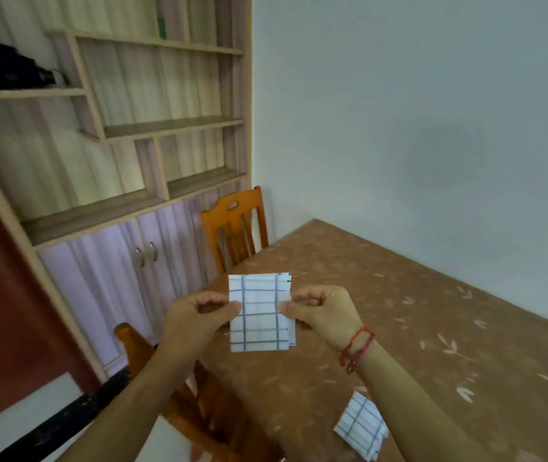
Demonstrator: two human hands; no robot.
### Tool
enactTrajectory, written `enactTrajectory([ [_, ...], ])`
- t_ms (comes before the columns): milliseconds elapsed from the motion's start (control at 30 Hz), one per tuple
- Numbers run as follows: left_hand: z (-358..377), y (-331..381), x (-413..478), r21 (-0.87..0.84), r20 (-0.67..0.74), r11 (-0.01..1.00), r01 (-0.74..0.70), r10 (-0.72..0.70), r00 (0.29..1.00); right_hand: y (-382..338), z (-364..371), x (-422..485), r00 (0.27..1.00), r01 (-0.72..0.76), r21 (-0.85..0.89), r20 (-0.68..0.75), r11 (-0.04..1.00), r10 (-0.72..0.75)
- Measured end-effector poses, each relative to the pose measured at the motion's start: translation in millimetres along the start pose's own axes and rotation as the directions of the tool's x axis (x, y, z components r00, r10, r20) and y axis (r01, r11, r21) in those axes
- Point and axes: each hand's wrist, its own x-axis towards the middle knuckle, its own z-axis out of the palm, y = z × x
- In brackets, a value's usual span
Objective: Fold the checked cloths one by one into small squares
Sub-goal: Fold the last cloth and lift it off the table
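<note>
The person stands at the brown table and holds a checked cloth up in the air between both hands, raised off the table's surface near its left edge. The left hand pinches the cloth's left edge, with the thumb on the face turned toward the person and the curled fingers behind. The right hand does the same on the right edge at about the same height. Both grips are narrow pinches around the cloth's mid-height, so part of it stands above the hands and part hangs below.

What the next move turns on, I'd say, is the shape. The cloth is already folded into several layers (the stacked edges show along its right side), but it is taller than it is wide. Its long axis runs up and down between the two hands. Judging by that, one more fold across the short way, top edge to bottom edge, would make it a small square. The hands sit on the long sides, equally near, so either could slide up to take a top corner.

A second checked cloth, already folded small, lies flat on the table just beside the right forearm, nearer the right hand than the left. A red thread band circles the right wrist. An orange chair stands at the table's far corner.
</note>
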Motion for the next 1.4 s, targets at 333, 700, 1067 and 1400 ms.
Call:
enactTrajectory([
  [333,-124,-16,-33,-0.089,-0.245,0.996,0.033,-0.054,0.968,-15,135,23,0.949,0.033,0.002,0.313,0.999,-0.032],
  [700,-230,-75,1,-0.192,-0.274,0.966,0.172,-0.221,0.936,0,268,73,0.901,-0.137,0.071,0.423,0.988,0.094],
  [1067,-368,-95,121,-0.125,-0.197,0.982,0.142,-0.165,0.966,-13,410,175,0.926,-0.167,0.028,0.347,0.986,0.147],
  [1400,-414,-105,215,-0.139,-0.114,0.978,0.154,-0.17,0.979,-21,466,252,0.938,-0.137,0.041,0.327,0.99,0.116],
])
